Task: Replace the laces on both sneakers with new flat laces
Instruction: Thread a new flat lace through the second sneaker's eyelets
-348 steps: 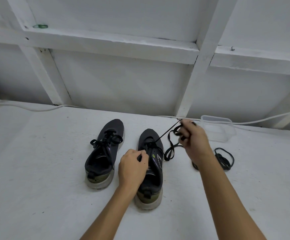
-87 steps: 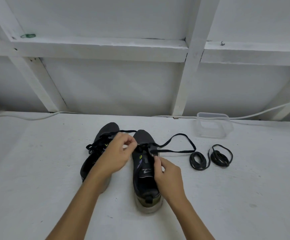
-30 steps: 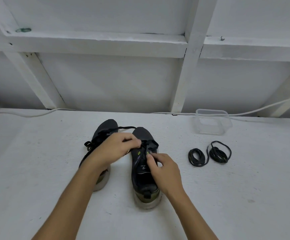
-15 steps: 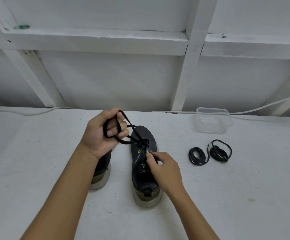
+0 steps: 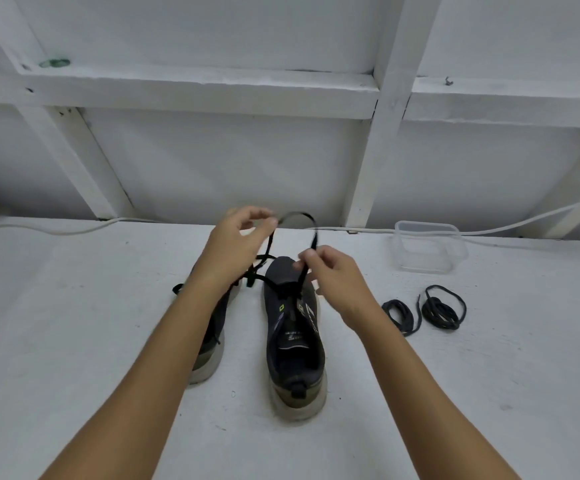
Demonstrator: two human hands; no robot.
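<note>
Two dark sneakers with pale soles stand side by side on the white table, toes pointing away. My left arm covers most of the left sneaker [image 5: 210, 355]. The right sneaker [image 5: 295, 341] has a black lace [image 5: 311, 233] running up from its front eyelets in an arch. My left hand [image 5: 236, 247] pinches one strand of that lace above the toe. My right hand [image 5: 333, 278] pinches the other strand just over the toe. Two coiled black laces [image 5: 399, 313] [image 5: 444, 308] lie on the table to the right.
A clear plastic container [image 5: 425, 247] stands at the back right near the wall. A white cable [image 5: 74, 230] runs along the table's back edge. White wooden beams frame the wall behind.
My right hand left the sneaker's tongue and rose to pinch a lace strand. My left hand moved right and higher, drawing the lace up into an arch.
</note>
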